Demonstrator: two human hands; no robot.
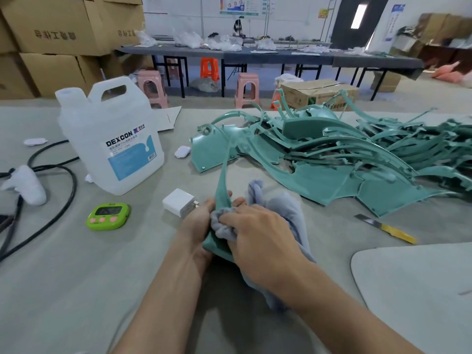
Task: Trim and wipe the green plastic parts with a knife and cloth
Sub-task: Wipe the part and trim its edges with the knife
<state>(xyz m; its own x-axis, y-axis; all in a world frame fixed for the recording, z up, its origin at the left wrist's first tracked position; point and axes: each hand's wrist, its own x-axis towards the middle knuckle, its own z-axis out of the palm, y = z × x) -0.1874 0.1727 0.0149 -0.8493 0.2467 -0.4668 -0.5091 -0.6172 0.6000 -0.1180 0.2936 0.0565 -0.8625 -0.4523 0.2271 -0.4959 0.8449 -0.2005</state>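
From my head camera: my left hand (196, 226) is curled round the wide lower end of a green plastic part (221, 182). Its thin strip rises toward the far edge of the desk (76, 277). My right hand (258, 238) pinches a grey-blue cloth (283, 209) against that part, fingers bunched into the fabric. The rest of the cloth hangs under my wrist.

The pile of green parts (332, 159) covers the far right of the desk. The knife (385, 227) lies flat just beside the pile's near edge, apart from both hands.

On the left stand a DEXCON jug (112, 139), a green timer (108, 216) and a white charger (178, 201), the charger almost touching my left knuckles.
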